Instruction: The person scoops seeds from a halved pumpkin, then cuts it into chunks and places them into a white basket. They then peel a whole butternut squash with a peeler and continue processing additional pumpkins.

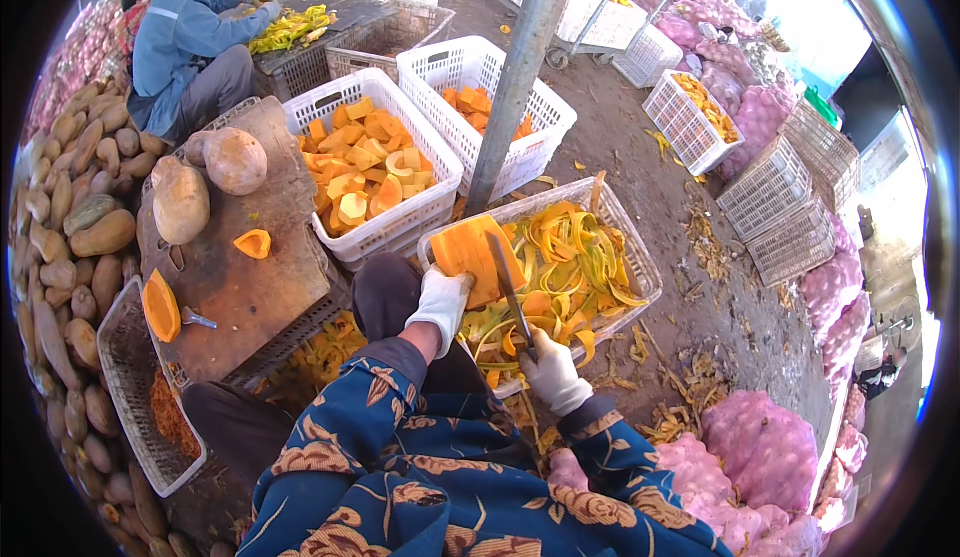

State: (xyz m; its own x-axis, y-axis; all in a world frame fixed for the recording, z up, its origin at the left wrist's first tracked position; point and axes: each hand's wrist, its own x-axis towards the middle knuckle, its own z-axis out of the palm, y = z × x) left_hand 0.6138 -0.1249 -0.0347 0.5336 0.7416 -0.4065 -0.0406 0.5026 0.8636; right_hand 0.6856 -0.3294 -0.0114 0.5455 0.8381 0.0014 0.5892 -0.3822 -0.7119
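In a white knit glove, my left hand (pixel 441 303) grips a peeled orange piece of pumpkin (pixel 469 253) over the near end of a crate. My right hand (pixel 553 371), gloved too, is closed around the handle of a knife (pixel 510 298). The blade lies against the right part of the pumpkin piece; how deep it sits I cannot tell. Under both hands, a white plastic crate (pixel 651 275) holds a heap of yellow and orange peelings (pixel 574 257).
A steel post (pixel 517 76) rises beyond the peelings crate. Left of it stands a white crate (pixel 375 238) of pumpkin chunks. Two whole pumpkins (pixel 235 161) rest on a wooden board (pixel 262 279). Net sacks (pixel 761 448) lie at right. A person (pixel 184 39) sits far left.
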